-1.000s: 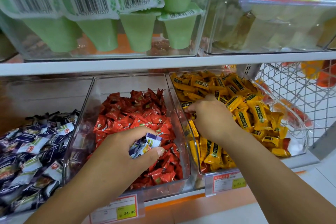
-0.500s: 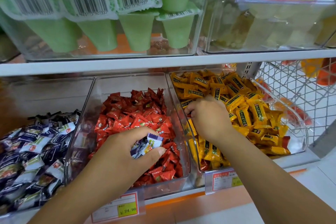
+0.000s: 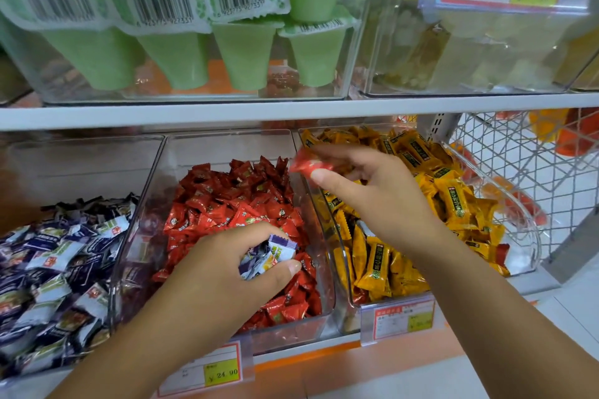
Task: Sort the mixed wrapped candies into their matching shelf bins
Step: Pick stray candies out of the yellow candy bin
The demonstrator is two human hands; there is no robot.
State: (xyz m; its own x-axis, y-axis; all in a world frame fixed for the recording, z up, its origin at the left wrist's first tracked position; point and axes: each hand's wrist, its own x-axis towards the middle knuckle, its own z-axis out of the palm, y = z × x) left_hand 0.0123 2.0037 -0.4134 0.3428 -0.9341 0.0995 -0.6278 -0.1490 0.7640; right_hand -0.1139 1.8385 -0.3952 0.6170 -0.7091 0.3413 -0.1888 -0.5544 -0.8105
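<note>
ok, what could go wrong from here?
1. The right hand pinches a red candy about over the wall between the red bin and yellow bin; released early, it may fall among the yellows.
2. The left hand grips several purple candies over the red bin; one could slip in.

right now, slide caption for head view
Right hand pinches a red candy; left hand grips purple candies over the red bin.

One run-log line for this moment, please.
left hand: holds purple-white candies over red bin | right hand: pinches red candy, over yellow bin
</note>
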